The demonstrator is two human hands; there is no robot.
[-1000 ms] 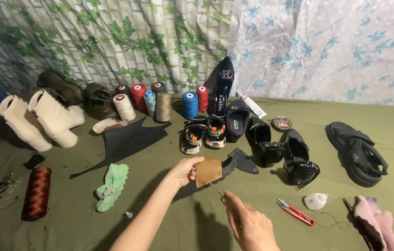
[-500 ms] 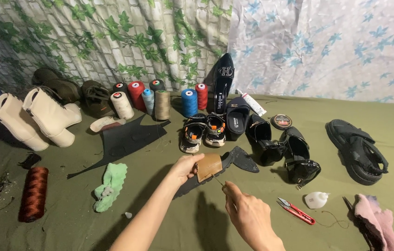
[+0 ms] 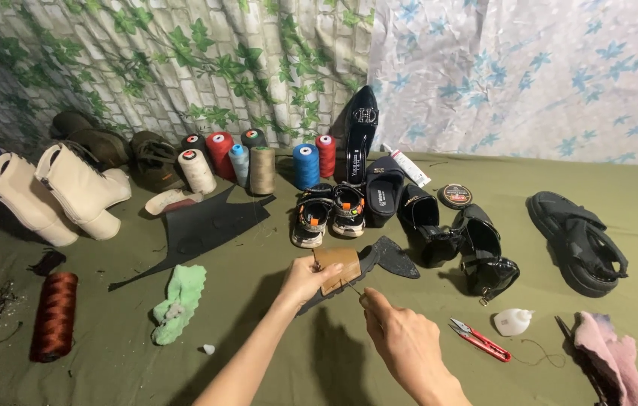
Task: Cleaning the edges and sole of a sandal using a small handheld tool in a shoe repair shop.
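Pinched between thumb and fingers of the left hand (image 3: pixel 305 278) is a small tan leather piece (image 3: pixel 336 267), held just above the olive-green bench (image 3: pixel 259 353) in front of a black sole piece (image 3: pixel 379 259). That grip is pressed together on the leather's left edge. The right hand (image 3: pixel 401 338) sits just below and to the right, back of the hand toward the camera, its fingertips closed on something thin that meets the leather's lower edge; what it pinches is too small to tell. Both forearms reach up from the bottom of the view, the left one at a slant, the right one short and nearly straight.

Counted around them: seven thread cones (image 3: pixel 262 169) stand in a row at the back, in cream, red, pale blue, khaki, blue, red and one dark. One rust-brown thread spool (image 3: pixel 54 316) lies alone at the left. Two cream boots (image 3: pixel 71 192) stand side by side at the far left. Two small sneakers (image 3: pixel 330 214) sit together just behind the leather. One black pump (image 3: pixel 356 135) stands upright against the backdrop. Two glossy black shoes (image 3: pixel 477 252) lie to the right, and one black sandal (image 3: pixel 578 240) farther right. One pair of red snips (image 3: pixel 480 340) lies near the right hand, with one white glue bottle (image 3: pixel 513 322) just beside. One green cloth (image 3: pixel 180 301) lies to the left, near a flat black sheet (image 3: pixel 206 229).
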